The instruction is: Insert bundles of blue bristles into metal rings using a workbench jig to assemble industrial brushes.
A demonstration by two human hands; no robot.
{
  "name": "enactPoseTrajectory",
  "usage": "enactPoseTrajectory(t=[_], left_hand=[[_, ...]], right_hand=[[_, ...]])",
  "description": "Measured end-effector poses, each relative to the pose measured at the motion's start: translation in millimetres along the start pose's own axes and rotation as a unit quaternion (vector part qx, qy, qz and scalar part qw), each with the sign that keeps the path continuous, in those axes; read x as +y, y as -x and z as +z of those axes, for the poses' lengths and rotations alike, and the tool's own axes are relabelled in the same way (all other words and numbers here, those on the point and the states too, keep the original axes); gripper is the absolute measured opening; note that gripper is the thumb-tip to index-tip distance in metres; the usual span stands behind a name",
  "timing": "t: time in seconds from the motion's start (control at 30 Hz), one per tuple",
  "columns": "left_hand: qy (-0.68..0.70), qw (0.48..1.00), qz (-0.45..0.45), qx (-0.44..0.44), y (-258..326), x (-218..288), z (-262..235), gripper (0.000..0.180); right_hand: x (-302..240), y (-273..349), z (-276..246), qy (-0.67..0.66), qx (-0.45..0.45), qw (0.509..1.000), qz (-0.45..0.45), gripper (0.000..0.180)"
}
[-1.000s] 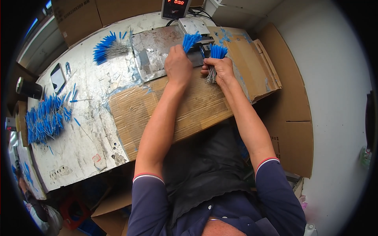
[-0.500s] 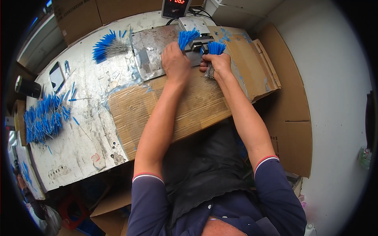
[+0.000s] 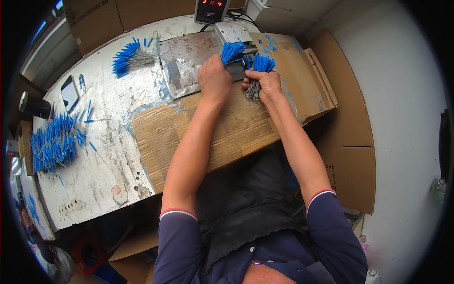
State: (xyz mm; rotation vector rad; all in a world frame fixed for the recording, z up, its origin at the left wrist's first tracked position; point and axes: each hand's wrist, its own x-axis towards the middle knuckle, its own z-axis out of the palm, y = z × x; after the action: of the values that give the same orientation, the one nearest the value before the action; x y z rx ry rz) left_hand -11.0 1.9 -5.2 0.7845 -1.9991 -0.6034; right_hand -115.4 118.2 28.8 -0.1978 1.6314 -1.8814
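My left hand [image 3: 215, 79] is closed round the lower part of a bunch of thin pieces with blue heads [image 3: 232, 51]; its fingers hide the stems, and the hand is slightly blurred. In my right hand [image 3: 267, 84] is a second bunch of blue-headed wire brushes [image 3: 263, 63], heads up. Its grey wire stems [image 3: 253, 90] hang out below the fingers. Both hands are close together at a small machine with a metal block [image 3: 232, 32], and its dark jaw-like part is partly hidden behind the bunches.
A metal plate [image 3: 182, 66] and taped cardboard [image 3: 198, 128] cover part of the worktable [image 3: 113, 156]. To the left lie a fanned bundle of brushes [image 3: 127, 57], a large pile [image 3: 56, 142], a phone [image 3: 69, 93] and a black cylinder [image 3: 35, 105]. A red-digit display [image 3: 211, 10] stands behind.
The left bunch has shifted slightly right and nearer to me, toward the right one. My right hand has moved a little right and nearer. The red digits on the display have changed.
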Motion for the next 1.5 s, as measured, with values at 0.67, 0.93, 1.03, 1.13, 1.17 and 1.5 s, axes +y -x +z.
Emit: enactPoseTrajectory(t=[0.67,0.93,1.03,1.13,1.17,1.5], left_hand=[[-0.009,0.998,-0.032,0.053,0.9,1.0,2.7,0.017],[-0.012,0.996,0.006,0.091,-1.3,-5.0,6.4,0.014],[-0.011,0.994,0.025,0.103,-2.4,-6.4,7.6,0.014],[-0.023,0.997,0.010,0.067,0.4,-4.8,6.7,0.014],[-0.013,0.999,0.004,0.046,0.7,-3.9,5.8,0.012],[-0.001,0.999,0.027,0.017,1.5,-4.4,5.9,0.011]], right_hand=[[-5.9,-8.7,21.0,0.113,0.050,0.992,-0.014,0.005],[-6.4,-14.0,33.8,0.091,0.098,0.991,-0.033,0.007],[-5.4,-15.8,29.3,0.065,0.083,0.994,-0.034,0.009],[-4.4,-10.9,23.2,0.031,0.051,0.998,-0.027,0.012],[-3.8,-9.2,20.5,0.010,0.032,0.999,-0.029,0.013],[-0.7,5.7,9.5,0.008,0.027,0.999,-0.030,0.010]])
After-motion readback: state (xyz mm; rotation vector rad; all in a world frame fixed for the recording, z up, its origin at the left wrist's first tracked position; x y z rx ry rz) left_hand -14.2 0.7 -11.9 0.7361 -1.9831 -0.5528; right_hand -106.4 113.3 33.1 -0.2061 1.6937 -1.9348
